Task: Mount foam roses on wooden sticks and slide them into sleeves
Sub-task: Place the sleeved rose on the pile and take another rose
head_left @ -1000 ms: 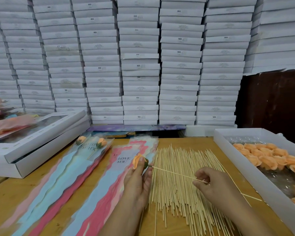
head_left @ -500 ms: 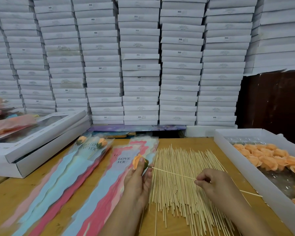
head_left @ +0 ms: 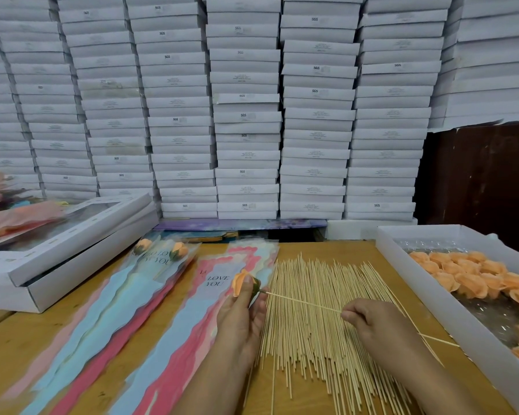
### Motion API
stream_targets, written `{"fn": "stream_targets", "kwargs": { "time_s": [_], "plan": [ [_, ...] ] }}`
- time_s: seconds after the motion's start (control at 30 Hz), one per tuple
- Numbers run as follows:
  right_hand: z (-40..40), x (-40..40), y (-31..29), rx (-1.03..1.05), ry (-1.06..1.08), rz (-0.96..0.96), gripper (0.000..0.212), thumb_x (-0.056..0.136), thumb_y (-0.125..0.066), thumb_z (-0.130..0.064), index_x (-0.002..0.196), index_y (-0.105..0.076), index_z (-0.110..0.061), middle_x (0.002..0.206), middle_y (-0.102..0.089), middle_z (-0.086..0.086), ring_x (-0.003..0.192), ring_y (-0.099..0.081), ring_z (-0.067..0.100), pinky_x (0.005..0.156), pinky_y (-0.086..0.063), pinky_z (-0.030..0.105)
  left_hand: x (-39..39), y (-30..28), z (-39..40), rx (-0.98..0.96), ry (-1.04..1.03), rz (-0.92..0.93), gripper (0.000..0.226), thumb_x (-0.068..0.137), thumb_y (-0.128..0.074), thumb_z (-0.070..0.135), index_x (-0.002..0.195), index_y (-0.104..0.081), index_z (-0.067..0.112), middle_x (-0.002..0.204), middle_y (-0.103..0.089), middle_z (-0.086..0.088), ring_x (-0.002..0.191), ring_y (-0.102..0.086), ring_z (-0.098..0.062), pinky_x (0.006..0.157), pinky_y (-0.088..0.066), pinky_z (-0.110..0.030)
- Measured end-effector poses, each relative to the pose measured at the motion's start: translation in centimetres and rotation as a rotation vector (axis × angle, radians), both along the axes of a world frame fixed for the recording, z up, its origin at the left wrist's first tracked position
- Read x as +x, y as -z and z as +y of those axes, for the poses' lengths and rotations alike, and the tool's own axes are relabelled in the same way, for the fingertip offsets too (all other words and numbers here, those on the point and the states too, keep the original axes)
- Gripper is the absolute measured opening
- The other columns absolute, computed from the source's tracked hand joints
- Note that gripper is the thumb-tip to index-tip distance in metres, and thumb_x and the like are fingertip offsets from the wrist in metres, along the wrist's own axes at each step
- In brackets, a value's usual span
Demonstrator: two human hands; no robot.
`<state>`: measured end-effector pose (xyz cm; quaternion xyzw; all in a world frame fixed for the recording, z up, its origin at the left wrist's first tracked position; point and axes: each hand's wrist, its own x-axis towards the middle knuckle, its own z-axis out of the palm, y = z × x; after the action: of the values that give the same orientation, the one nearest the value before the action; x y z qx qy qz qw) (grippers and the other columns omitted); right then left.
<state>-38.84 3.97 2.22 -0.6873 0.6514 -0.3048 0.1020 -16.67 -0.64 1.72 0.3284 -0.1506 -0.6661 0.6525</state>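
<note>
My left hand (head_left: 242, 313) pinches an orange foam rose (head_left: 242, 282) by its green base, thumb on the petals, just over the near edge of the spread of sticks (head_left: 321, 319). One stick (head_left: 303, 301) is set into the rose's base and runs across the spread, from the rose at its left end down and to the right; its long axis lies almost crosswise to the loose sticks, which point away from me. My right hand (head_left: 375, 324) pinches that stick partway along, fingers curled round it, and the free end pokes out past my wrist toward the white tray (head_left: 426, 283).

The tray sits right of the spread, holding more orange roses (head_left: 468, 277) on clear plastic. Left of the spread lies a stack of pink and blue sleeves (head_left: 189, 324) printed "LOVE YOU"; the rose hovers over its upper right corner. Farther left lies another stack of sleeves (head_left: 108, 313), with two filled ones, their roses (head_left: 162, 248) at the far end. Beyond that stack sit flat white boxes (head_left: 72, 250), and behind the spread rises a wall of stacked white boxes (head_left: 246, 115).
</note>
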Motion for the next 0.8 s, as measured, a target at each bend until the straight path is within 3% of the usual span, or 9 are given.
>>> {"fn": "stream_targets", "kwargs": {
  "time_s": [0.13,0.23,0.3,0.43,0.53,0.63,0.73,0.8],
  "plan": [
    [-0.3,-0.1,0.3,0.000,0.006,-0.024,0.021,0.098,-0.058,-0.027,0.079,-0.065,-0.034,0.066,-0.065,-0.006,0.058,-0.057,0.008,0.059,-0.048,0.029,-0.2,-0.4,0.2,-0.023,0.002,-0.002,0.044,0.085,-0.074,0.023,0.119,-0.063,-0.002,0.084,-0.075,-0.017,0.059,-0.071,-0.016,0.050,-0.059,-0.022],
    [-0.4,-0.1,0.3,-0.049,0.028,-0.093,0.026,0.097,-0.060,-0.025,0.073,-0.065,-0.033,0.064,-0.065,-0.006,0.058,-0.057,0.007,0.056,-0.046,0.027,-0.5,-1.1,0.4,-0.091,-0.018,-0.086,0.052,0.076,-0.076,0.034,0.118,-0.065,0.006,0.105,-0.076,-0.011,0.085,-0.077,-0.019,0.064,-0.063,-0.026],
    [-0.3,-0.2,0.3,-0.092,0.053,-0.144,0.024,0.097,-0.061,-0.025,0.075,-0.069,-0.027,0.068,-0.068,-0.005,0.062,-0.061,0.010,0.062,-0.051,0.033,-0.6,-1.5,0.7,-0.071,0.005,-0.186,0.041,0.078,-0.076,0.035,0.109,-0.065,0.012,0.110,-0.074,-0.012,0.095,-0.075,-0.022,0.066,-0.063,-0.026],
    [-0.4,-0.4,0.3,-0.177,0.120,-0.150,0.018,0.098,-0.059,-0.023,0.084,-0.071,-0.022,0.075,-0.070,-0.006,0.069,-0.063,0.009,0.067,-0.054,0.034,-0.4,-3.2,0.9,0.024,0.115,-0.409,0.025,0.095,-0.065,0.007,0.118,-0.060,0.001,0.107,-0.073,-0.019,0.085,-0.073,-0.023,0.057,-0.061,-0.025],
    [-0.6,-0.5,0.3,-0.235,0.153,-0.188,0.015,0.097,-0.061,-0.021,0.086,-0.071,-0.024,0.072,-0.068,-0.012,0.068,-0.061,0.005,0.061,-0.050,0.026,0.1,-6.2,1.1,-0.106,0.191,-0.573,0.027,0.092,-0.063,0.000,0.118,-0.061,0.008,0.100,-0.077,-0.014,0.078,-0.074,-0.020,0.062,-0.061,-0.026],
    [-0.6,-0.6,0.4,-0.274,0.172,-0.235,0.019,0.097,-0.061,-0.019,0.081,-0.066,-0.028,0.065,-0.065,-0.013,0.061,-0.060,0.004,0.056,-0.046,0.025,1.7,-8.4,0.3,-0.204,0.171,-0.993,0.023,0.091,-0.066,0.008,0.113,-0.067,0.013,0.097,-0.078,-0.008,0.074,-0.072,-0.014,0.068,-0.058,-0.026],
    [-0.4,-0.4,0.3,-0.301,0.168,-0.251,0.025,0.096,-0.062,-0.018,0.079,-0.059,-0.036,0.069,-0.067,-0.013,0.066,-0.061,0.005,0.060,-0.049,0.028,4.9,-7.6,-1.8,-0.162,-0.006,-1.643,0.030,0.095,-0.060,0.014,0.125,-0.064,0.012,0.123,-0.068,-0.008,0.102,-0.064,-0.018,0.091,-0.051,-0.033],
    [-0.4,-0.4,0.3,-0.306,0.160,-0.253,0.026,0.096,-0.062,-0.018,0.078,-0.058,-0.036,0.072,-0.068,-0.009,0.067,-0.063,0.009,0.063,-0.053,0.034,7.1,-5.9,-2.4,-0.081,0.056,-1.962,0.048,0.099,-0.057,0.029,0.143,-0.049,0.011,0.139,-0.059,-0.009,0.121,-0.058,-0.022,0.099,-0.046,-0.034]
  ]
}}
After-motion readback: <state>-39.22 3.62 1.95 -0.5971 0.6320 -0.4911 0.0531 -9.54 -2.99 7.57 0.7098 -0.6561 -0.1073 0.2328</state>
